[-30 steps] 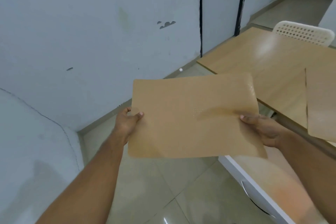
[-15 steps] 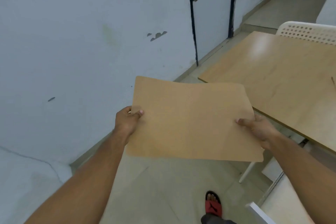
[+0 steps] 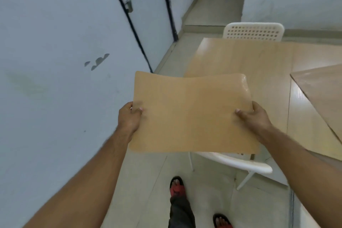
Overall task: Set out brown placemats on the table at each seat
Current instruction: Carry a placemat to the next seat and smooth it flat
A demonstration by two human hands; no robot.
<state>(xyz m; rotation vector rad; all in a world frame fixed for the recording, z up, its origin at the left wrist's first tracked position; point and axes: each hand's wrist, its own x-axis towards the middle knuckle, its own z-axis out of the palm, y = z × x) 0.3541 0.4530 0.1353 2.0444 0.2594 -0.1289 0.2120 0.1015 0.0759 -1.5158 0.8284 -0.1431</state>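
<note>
Head view: carry step. The person holds one brown placemat (image 3: 192, 114) in the air, flat-ish and slightly bowed, over the near chair (image 3: 238, 162) and the table (image 3: 240, 57) edge. A second placemat (image 3: 322, 90) already lies on the table at right. Likely next: step to the table end and lay the mat flat at the seat, squared to the edge.

Left hand (image 3: 129, 118) pinches the mat's left edge, thumb on top, fingers closed beneath. Right hand (image 3: 254, 115) pinches the right edge the same way. Far chair (image 3: 253, 31) sits behind the table.
</note>
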